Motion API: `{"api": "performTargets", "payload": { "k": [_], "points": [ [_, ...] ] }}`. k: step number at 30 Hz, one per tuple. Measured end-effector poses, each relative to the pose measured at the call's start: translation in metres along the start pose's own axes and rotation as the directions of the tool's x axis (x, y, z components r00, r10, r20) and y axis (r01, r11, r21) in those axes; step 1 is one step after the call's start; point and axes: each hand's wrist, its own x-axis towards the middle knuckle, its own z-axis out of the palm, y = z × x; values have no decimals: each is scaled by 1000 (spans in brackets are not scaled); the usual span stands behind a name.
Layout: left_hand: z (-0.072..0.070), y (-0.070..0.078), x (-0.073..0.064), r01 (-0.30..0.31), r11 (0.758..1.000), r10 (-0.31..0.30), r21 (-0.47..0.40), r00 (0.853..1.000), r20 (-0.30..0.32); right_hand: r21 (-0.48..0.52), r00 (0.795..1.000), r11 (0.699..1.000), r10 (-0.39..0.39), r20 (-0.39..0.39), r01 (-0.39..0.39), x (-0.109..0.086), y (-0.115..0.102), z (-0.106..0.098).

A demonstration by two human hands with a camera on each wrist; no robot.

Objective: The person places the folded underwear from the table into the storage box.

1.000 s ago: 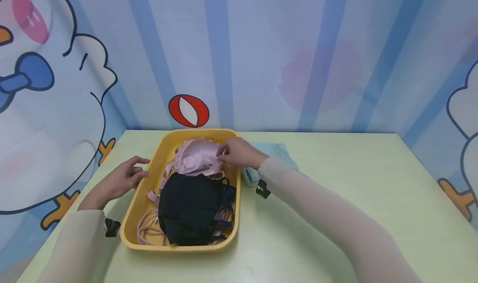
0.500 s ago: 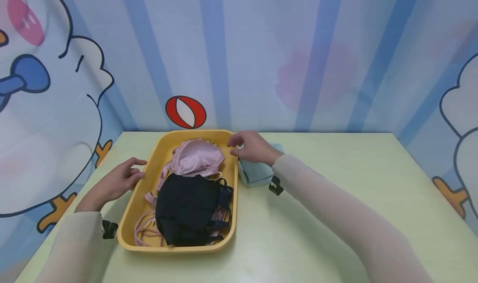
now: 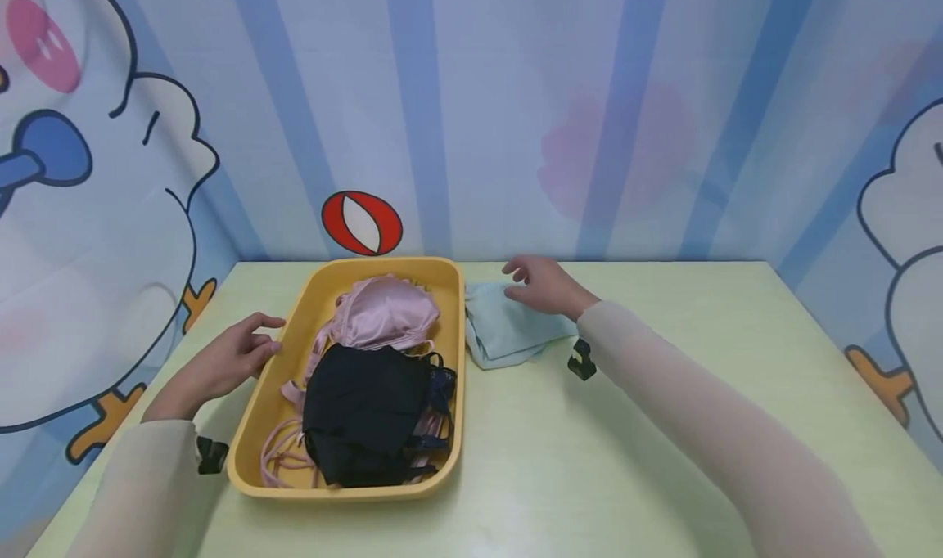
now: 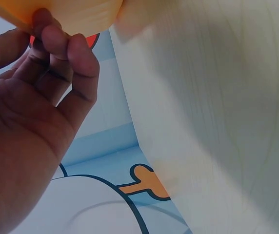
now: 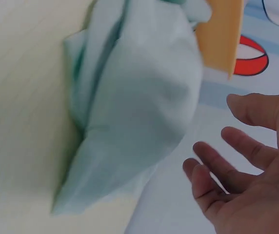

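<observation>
A yellow tray point(image 3: 236, 460) holds a pink satin bra point(image 3: 390, 308) towards its far end. Nearer lies a black garment point(image 3: 364, 411), with navy strappy pieces point(image 3: 440, 386) at its right side and thin pink straps point(image 3: 280, 460) at its left. My left hand point(image 3: 228, 362) touches the tray's left rim with loosely bent fingers. Right of the tray, a folded pale teal cloth point(image 3: 508, 325) lies on the table. Over its far right part hovers my right hand point(image 3: 548, 286), fingers spread and holding nothing; in the right wrist view a gap shows between fingers and cloth point(image 5: 134, 97).
The pale wooden table point(image 3: 663, 427) ends at the back against a blue striped curtain point(image 3: 501, 132) printed with cartoon figures. Both sleeved wrists carry small black camera mounts, such as the right mount point(image 3: 582, 360).
My right hand has left the pink bra and moved right, out of the tray, to above the teal cloth. My left hand stays at the tray's rim.
</observation>
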Motion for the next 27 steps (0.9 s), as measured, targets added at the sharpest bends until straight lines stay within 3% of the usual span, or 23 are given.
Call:
{"api": "performTargets", "payload": {
  "k": [11, 27],
  "points": [
    [-1, 0, -1, 1, 1000, -1, -5, 1000, 6, -40, 983, 984, 176, 62, -174, -16, 47, -1],
    [0, 0, 0, 8, 1000, -8, 7, 1000, 2, 42, 990, 992, 118, 75, -121, -11, 40, 17]
  ]
}}
